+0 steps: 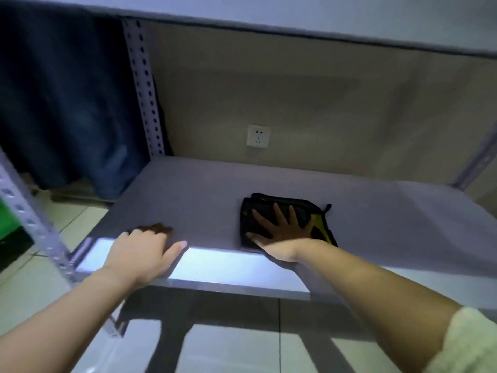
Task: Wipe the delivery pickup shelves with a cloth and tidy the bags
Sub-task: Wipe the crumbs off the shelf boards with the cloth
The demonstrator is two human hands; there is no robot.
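A pale grey shelf [204, 189] runs across the view, its front lip catching bright light, with another grey board [322, 20] close overhead as a low ceiling; a perforated metal upright [144, 87] stands at the back left corner, a second one [29, 214] slants down at the near left, and a third post [473, 162] shows dimly at the far right; behind the shelf is a beige wall carrying a white socket [258, 136]; dark blue fabric [67, 98] hangs to the left of the rack, something green [8, 219] sits at the left edge, and light floor tiles [231, 351] lie below; the shelf surface itself carries only the cloth, and nothing stands between the hands and it; the black cloth [269, 208], folded to a rough square with a yellow patch near its right corner, lies flat on the shelf just behind the front lip, right of centre; the right hand [279, 232] presses on it palm down, fingers spread wide and straight, gripping nothing, the forearm reaching in from the lower right with a fuzzy pale sleeve [468, 345] pushed up; the left hand [145, 251] rests over the front edge of the shelf well left of the cloth, fingers curled onto the top surface and thumb along the lip, loosely hooked on the edge rather than clenched.
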